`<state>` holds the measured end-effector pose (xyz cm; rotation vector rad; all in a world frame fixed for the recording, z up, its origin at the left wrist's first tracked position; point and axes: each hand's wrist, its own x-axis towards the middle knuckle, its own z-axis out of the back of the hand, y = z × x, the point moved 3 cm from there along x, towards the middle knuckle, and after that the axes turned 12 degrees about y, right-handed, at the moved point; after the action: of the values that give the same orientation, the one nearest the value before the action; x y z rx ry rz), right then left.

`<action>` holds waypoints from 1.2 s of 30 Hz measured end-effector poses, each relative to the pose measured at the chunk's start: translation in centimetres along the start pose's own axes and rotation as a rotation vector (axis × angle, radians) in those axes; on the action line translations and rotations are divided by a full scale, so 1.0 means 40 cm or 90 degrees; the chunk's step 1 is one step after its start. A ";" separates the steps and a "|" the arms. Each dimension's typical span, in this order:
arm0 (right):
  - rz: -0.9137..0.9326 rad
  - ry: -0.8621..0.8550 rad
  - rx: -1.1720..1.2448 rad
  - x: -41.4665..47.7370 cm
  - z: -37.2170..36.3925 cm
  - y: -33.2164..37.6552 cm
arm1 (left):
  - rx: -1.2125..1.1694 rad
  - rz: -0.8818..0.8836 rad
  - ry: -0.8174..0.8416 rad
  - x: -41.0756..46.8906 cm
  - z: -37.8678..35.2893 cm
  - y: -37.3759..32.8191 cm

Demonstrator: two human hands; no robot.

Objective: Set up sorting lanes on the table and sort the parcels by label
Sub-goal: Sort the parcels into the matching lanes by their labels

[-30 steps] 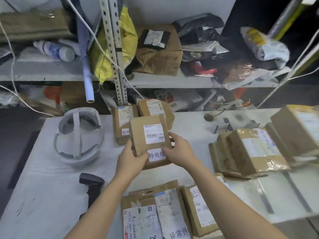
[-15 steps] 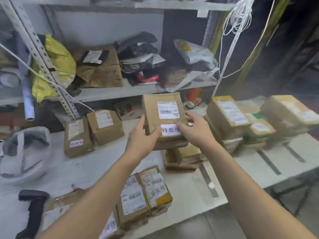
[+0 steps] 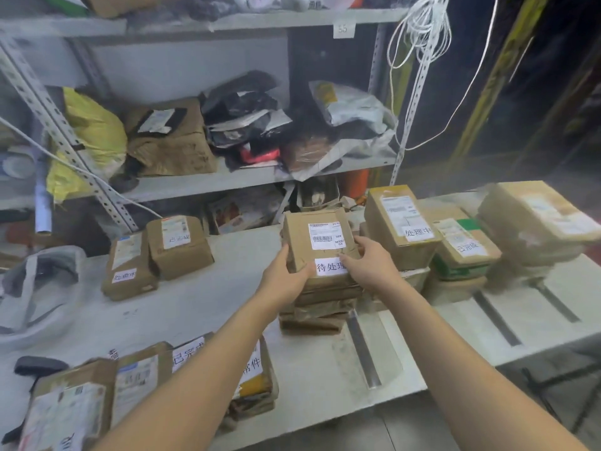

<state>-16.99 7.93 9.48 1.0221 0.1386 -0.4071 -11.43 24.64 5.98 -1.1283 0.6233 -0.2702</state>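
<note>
Fingers (image 3: 294,271) of the left hand (image 3: 286,281) wrapped round the left edge of a brown parcel (image 3: 317,252), fingers of the right hand (image 3: 370,265) pressed along its right edge and lower corner; both closed on that parcel. Label reading 待处理 on its near face, a barcode sticker above. Parcel resting on, or just over, a stack of flat brown parcels (image 3: 320,309) in the middle of the white counter (image 3: 208,307); contact with the stack hard to tell.

Nearest, under the left forearm at the counter's front edge: a row of labelled parcels (image 3: 136,382), partly hidden. Dark handheld device (image 3: 40,366) at the front left corner. Grey strips (image 3: 362,346) set across the counter to the right of the stack.

Further left: two brown parcels (image 3: 159,255) touching side by side. White helmet-like object (image 3: 35,288) at the left edge.

Right of the held parcel: a taller box (image 3: 398,229) marked 处理中, then a pile with a green-banded box (image 3: 461,252), then a blurred large box (image 3: 536,219).

Behind: metal shelving (image 3: 208,180) with crumpled parcels, a yellow bag (image 3: 91,131) and dark plastic mailers. White cord (image 3: 422,30) looped on the shelf upright.
</note>
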 end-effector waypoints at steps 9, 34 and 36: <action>0.110 -0.098 -0.169 0.020 -0.036 0.061 | 0.147 0.045 -0.055 -0.033 0.096 -0.025; 0.164 0.195 -0.470 0.482 -0.695 0.404 | 0.538 0.192 -0.111 0.138 0.885 0.373; 0.123 0.213 -0.414 0.542 -0.741 0.392 | 0.420 0.185 -0.122 0.195 0.902 0.422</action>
<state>11.30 34.50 0.10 0.4450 0.4376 0.0015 14.32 55.10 -1.58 -0.4153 0.4666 -0.0992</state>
